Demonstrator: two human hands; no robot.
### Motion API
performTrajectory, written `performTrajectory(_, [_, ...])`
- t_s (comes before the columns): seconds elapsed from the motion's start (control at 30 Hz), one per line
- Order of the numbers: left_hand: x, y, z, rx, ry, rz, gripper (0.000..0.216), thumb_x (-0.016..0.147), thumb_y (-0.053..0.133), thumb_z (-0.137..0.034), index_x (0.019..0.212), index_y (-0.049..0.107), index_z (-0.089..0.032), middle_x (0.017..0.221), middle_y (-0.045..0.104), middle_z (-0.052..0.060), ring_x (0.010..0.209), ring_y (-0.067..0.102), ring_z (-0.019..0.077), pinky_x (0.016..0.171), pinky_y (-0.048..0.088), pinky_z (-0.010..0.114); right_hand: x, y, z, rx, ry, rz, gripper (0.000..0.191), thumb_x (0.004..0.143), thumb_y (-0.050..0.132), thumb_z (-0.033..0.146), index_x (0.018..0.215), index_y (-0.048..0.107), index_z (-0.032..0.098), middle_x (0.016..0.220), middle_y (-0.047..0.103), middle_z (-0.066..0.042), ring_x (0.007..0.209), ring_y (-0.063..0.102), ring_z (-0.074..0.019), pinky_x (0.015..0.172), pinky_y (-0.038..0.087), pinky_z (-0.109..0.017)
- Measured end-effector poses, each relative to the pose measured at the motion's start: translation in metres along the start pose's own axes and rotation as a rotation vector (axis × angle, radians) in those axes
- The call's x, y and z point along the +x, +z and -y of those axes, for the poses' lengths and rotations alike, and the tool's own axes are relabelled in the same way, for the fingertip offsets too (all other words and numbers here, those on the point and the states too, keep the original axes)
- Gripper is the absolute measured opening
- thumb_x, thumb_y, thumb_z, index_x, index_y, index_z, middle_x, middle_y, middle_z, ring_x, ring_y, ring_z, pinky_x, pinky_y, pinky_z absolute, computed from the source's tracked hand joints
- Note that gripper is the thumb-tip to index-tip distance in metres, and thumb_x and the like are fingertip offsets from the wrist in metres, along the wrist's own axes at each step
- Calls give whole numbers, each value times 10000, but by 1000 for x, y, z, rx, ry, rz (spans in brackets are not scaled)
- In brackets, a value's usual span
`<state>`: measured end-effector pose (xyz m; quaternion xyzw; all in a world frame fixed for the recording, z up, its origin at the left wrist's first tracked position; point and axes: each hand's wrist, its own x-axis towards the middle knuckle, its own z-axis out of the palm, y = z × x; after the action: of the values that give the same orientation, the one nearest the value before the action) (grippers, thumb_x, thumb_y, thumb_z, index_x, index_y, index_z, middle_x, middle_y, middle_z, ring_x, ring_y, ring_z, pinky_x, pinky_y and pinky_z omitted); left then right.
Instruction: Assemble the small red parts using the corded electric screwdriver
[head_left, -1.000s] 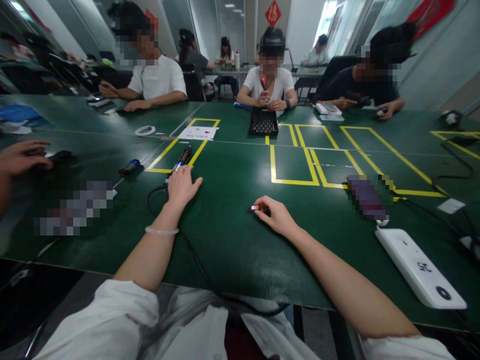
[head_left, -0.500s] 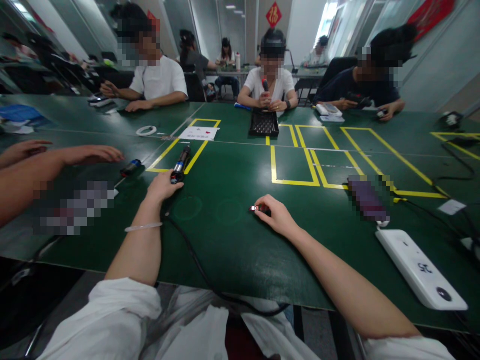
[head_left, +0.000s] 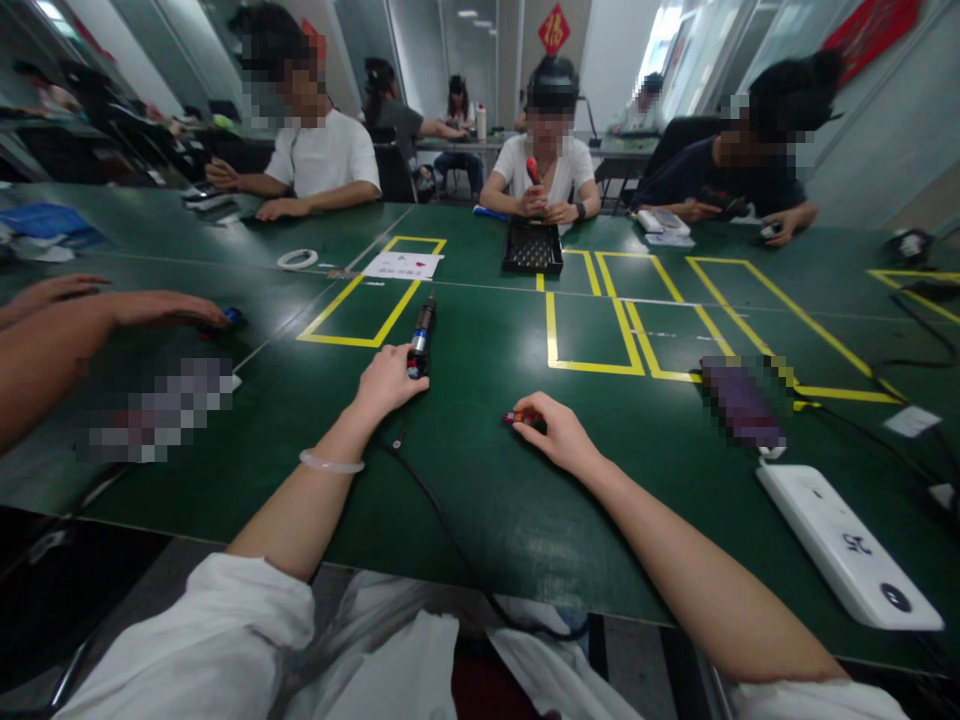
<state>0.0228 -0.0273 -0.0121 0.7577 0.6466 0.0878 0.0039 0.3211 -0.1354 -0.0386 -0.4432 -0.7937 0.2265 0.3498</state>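
My left hand [head_left: 384, 382] is closed round the rear end of a black electric screwdriver [head_left: 424, 325] with a blue band. The thin tip of the tool points away from me, and a dark cable [head_left: 431, 490] runs from near that hand toward my lap. Some way to the right, my right hand [head_left: 556, 428] pinches a small red and black piece [head_left: 514, 417] between thumb and fingers, just over the green table [head_left: 480, 520]. Its exact kind is too small to make out.
Yellow tape frames [head_left: 592, 365] mark the table ahead. A white power bank [head_left: 840, 545] and a blurred-out phone [head_left: 742, 400] lie at right. From the left reaches a co-worker's hand [head_left: 172, 305] over a blue and dark object [head_left: 231, 318]. A black tray [head_left: 532, 248] stands opposite, before a seated person.
My left hand has moved right with the screwdriver, out of the tape frame and closer to my right hand. My right hand stays nearly in place. The co-worker's hand at left now meets the blue object.
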Motion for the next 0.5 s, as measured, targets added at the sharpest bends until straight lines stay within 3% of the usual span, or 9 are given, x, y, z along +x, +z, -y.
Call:
performTrajectory(0.27, [-34,3,-70,-100,298,30,685,754,617,-410,1374,419,-197,1215,518,127,1084,523,294,874,477,386,0,-1,3,-37,-34,-5,66,911,554,227,971,578,211,895,599,-30,773,575,-158,712,449,-273])
performTrajectory(0.5, [-54,1,-97,-227,496,111,678,757,604,-337,1391,378,-248,1287,486,100,1145,488,276,889,480,375,0,-2,5,-168,-60,-8,22,905,559,231,896,550,213,855,579,-29,770,557,-174,713,432,-280])
